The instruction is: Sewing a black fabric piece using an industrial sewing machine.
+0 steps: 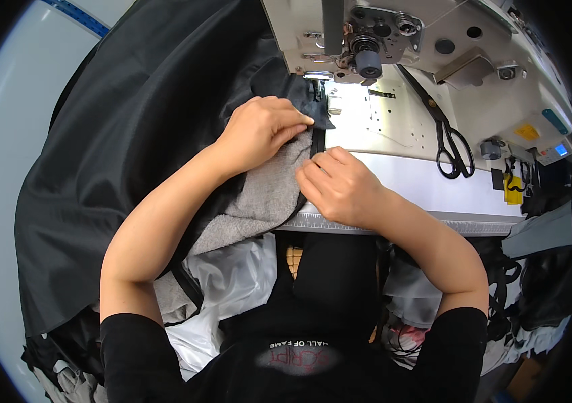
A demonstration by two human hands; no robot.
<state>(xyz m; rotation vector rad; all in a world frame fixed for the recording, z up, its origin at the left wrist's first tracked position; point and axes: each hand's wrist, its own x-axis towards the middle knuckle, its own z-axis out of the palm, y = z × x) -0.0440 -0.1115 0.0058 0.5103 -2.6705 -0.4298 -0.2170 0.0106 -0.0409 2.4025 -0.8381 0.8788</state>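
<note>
A large shiny black fabric spreads over the left side, part of it under the needle area of a sewing machine. Below the needle, a grey woven fabric with a narrow black edge strip runs toward me. My left hand is closed, thumb and finger pinching the fabric just short of the presser foot. Closer to me and to the right, my right hand has its fingers curled on the strip along the grey fabric's edge. Its fingertips are partly hidden.
Black scissors lie on the machine bed, right of the needle. A ruler strip lines the table's front edge. A small control panel is at the far right. White plastic sheeting hangs near my lap, and piled cloth lies lower right.
</note>
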